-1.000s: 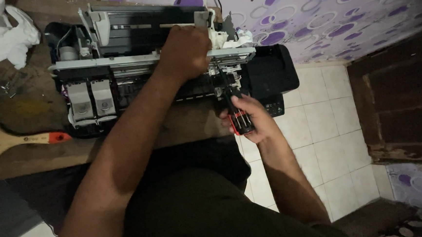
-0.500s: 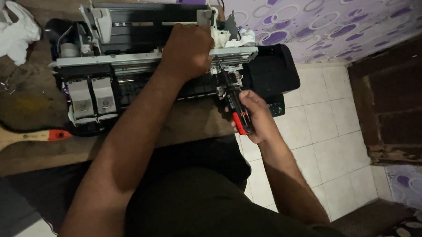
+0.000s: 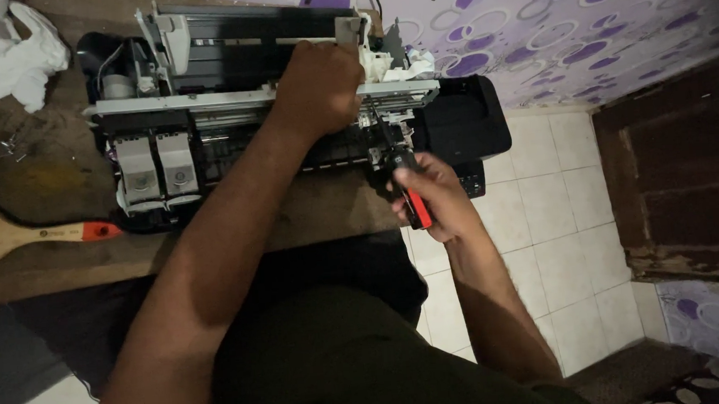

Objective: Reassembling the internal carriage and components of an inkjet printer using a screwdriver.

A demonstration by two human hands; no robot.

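Black opened printer [image 3: 289, 131] is being steadied under the clenched left hand [image 3: 319, 88]; a red-handled screwdriver [image 3: 404, 183] is being gripped by the right hand [image 3: 434, 197] at a screw, judged the unfastening step.

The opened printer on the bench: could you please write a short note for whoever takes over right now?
Left hand grips the top of the opened printer, steadying it on the wooden table.
Right hand holds a red-and-black screwdriver, tip in the mechanism at the printer's right end.
Done: cover off, two ink cartridges exposed.
Left: whichever fastener the tip is on; it is hidden.
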